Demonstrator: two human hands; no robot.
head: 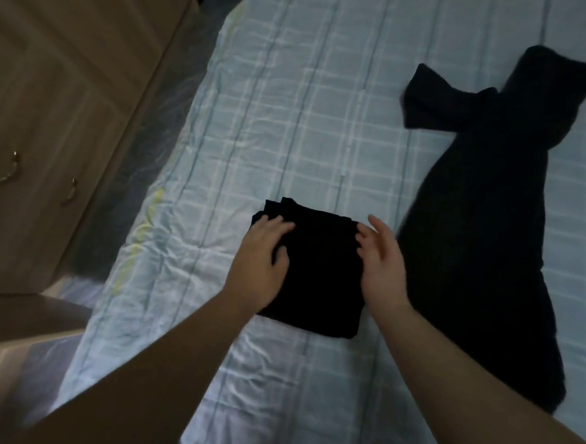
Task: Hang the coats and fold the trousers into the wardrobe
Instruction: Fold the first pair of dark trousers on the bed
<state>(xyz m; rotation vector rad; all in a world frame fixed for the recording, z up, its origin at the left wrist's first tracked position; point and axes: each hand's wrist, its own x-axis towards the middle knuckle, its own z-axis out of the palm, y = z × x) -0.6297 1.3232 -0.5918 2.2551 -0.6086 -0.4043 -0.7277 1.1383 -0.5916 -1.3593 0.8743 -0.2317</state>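
Folded trousers point(316, 274) lie squared on the bed point(274, 117), lower centre of frame.
The left hand point(262, 257) rests flat on the bundle's left edge; the right hand point(381, 261) is spread at its right edge, gripping nothing. The bundle's long axis runs up-frame; the wardrobe point(51, 104) stands far left, nearer the left hand.
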